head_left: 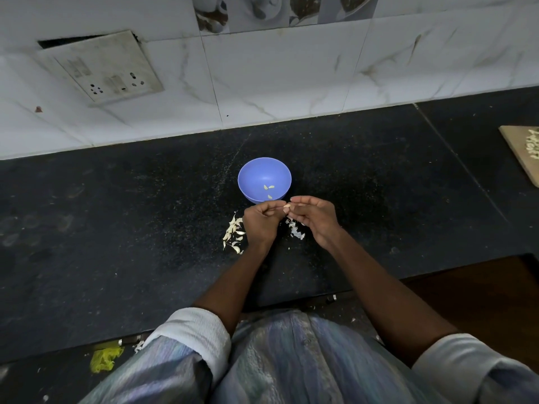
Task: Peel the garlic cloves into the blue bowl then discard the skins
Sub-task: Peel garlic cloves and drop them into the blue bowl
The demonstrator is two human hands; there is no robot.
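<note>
A: We begin at the left. What do we see there?

B: On the tiled wall we see a socket plate (pixel 100 67). Below it, the dark tabletop (pixel 116 214) carries a pile of garlic cloves (pixel 234 233), pale and not yet peeled, just beside the left hand (pixel 260 221).

A: And how are the fingers of that hand?

B: They are curled, and they pinch one garlic clove (pixel 287 207) at its left end. We see the clove between the two hands, a little above the tabletop and just in front of the blue bowl (pixel 264 179).

A: What do we find in the bowl?

B: Three peeled cloves (pixel 269 191) lie near its bottom, on the side closer to us. The bowl stands upright on the tabletop, near the wall.

A: Then the right hand (pixel 313 218)?

B: Its fingers are curled too, and their tips touch the same clove from the right. Under this hand we see loose skins (pixel 295 230) on the tabletop.

A: And farther right?

B: A wooden board (pixel 522 150) lies at the edge of the view, well apart from the bowl, with some pale pieces on it. We cannot tell what they are.
</note>
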